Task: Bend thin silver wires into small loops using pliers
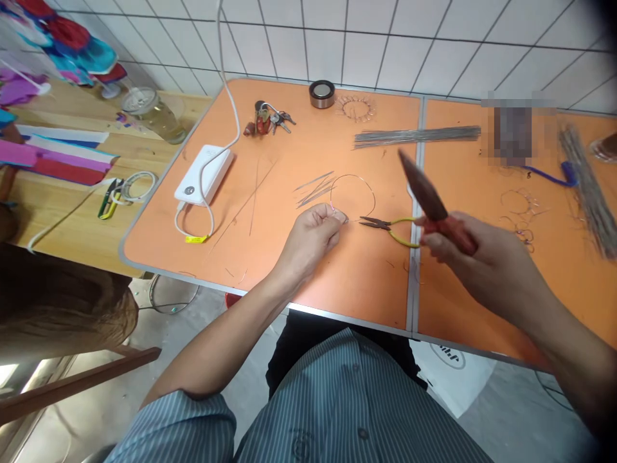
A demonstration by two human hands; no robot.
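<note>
Well over to the left of the thin wire loop [354, 175], a white power bank [205, 170] lies on the orange table [366, 289]. Closer to the loop on that side are long loose wires [241, 209], then a handful of short wire pieces [315, 190] just beside it. At the loop's near edge, the left hand [315, 231] pinches it between thumb and fingertips, leaving no visible gap; a pink speck there is too small to make out. Beyond the loop, a frilled wire ring [357, 109] lies flat, and past it to the right is a bundle of straight wires [417, 135]. Just right of the loop are yellow-handled pliers [385, 225], their jaws slightly parted and pointing at it. Farther right, the right hand [482, 257] has its fingers wrapped around a red-handled tool [436, 206], raised tip pointing away; whether those fingers also grip the pliers, I cannot tell. Well to the right of the loop lie curled wire bits [523, 202] and a second, thicker wire bundle [588, 193].

As for progress, the loop's round seems formed but bare beside the frilled ring, so it looks partway along; shaping and fastening probably remain, and much straight wire appears unused.
</note>
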